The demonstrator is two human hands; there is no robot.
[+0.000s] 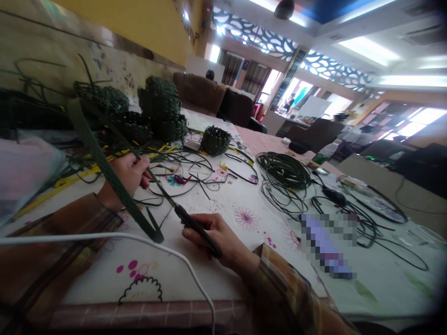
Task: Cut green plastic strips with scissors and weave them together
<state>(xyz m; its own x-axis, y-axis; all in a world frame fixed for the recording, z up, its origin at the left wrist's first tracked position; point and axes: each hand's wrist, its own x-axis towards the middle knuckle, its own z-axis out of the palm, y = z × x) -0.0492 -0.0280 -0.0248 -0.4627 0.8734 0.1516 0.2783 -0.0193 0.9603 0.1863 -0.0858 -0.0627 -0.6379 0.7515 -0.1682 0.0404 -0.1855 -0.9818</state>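
My left hand (126, 179) pinches a dark green flat strip between thumb and fingers. A broad length of the green strip (104, 172) arches over my left forearm and hangs down with a folded end near the table. From my left fingers a narrow part runs down toward the scissors. My right hand (213, 237) is closed around the black handles of the scissors (191, 223), whose blades point up and left at the strip. Whether the blades are closed on it I cannot tell. Below both hands lies a white flowered tablecloth (195, 284).
Dark green woven baskets (160, 100) stand at the back left, with a small basket (215, 140) beside them. Loose strips lie about. A coiled bundle (284, 170), a bottle (326, 151) and a blurred purple item (326, 246) are rightward. A white cable (146, 242) crosses in front.
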